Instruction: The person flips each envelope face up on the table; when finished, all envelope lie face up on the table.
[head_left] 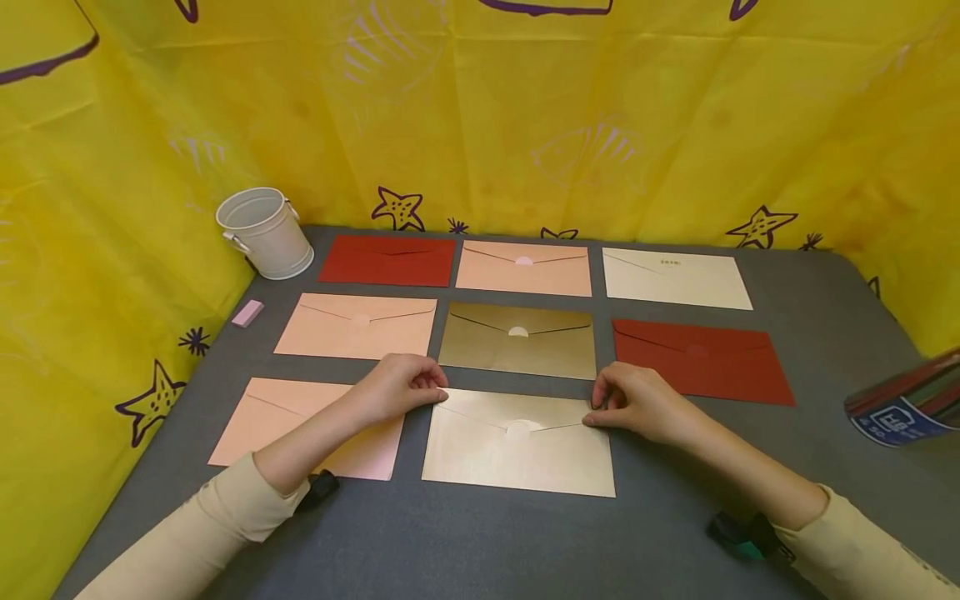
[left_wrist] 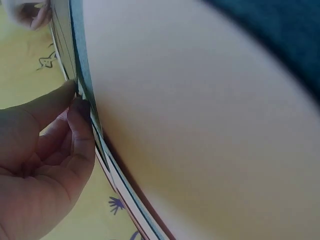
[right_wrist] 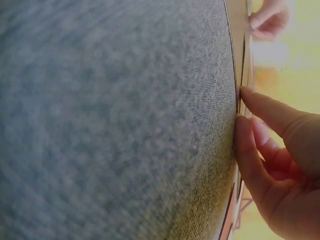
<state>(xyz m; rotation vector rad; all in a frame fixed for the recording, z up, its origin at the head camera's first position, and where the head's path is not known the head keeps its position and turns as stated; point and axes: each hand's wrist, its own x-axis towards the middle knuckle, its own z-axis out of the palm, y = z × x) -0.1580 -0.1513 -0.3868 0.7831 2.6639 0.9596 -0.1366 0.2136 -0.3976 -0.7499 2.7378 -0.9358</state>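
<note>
Head view: eight envelopes lie in a grid on the grey table point(head_left: 825, 350), flaps up. Back row holds a red one point(head_left: 387, 260), a peach one point(head_left: 523, 268) and a cream one point(head_left: 675, 278). Middle row holds a peach one point(head_left: 356, 325), a dark gold one point(head_left: 519, 340) and a red one point(head_left: 701, 362). Front row holds a pink one point(head_left: 262, 417) and the pale gold envelope point(head_left: 519, 443), which sits front centre, just below the dark gold one.

Progress, as a judgement: the grid looks nearly full. The front right slot is bare and the pale gold envelope is in hand, so one place appears left. A banded stack point(head_left: 903, 402) at the right edge may supply it; contents not legible.

Left hand point(head_left: 397, 386): fingers curled, pinching the top left corner of the pale gold envelope; the left wrist view shows thumb and forefinger meeting on a thin edge. Forearm crosses the pink envelope.

Right hand point(head_left: 637, 402): fingers curled, pinching the top right corner; the right wrist view shows fingertips point(right_wrist: 245, 125) at the paper edge against the table. Both wrists low, forearms angled inward.

White bucket point(head_left: 264, 232) and small pink block point(head_left: 247, 312) stand at far left.
</note>
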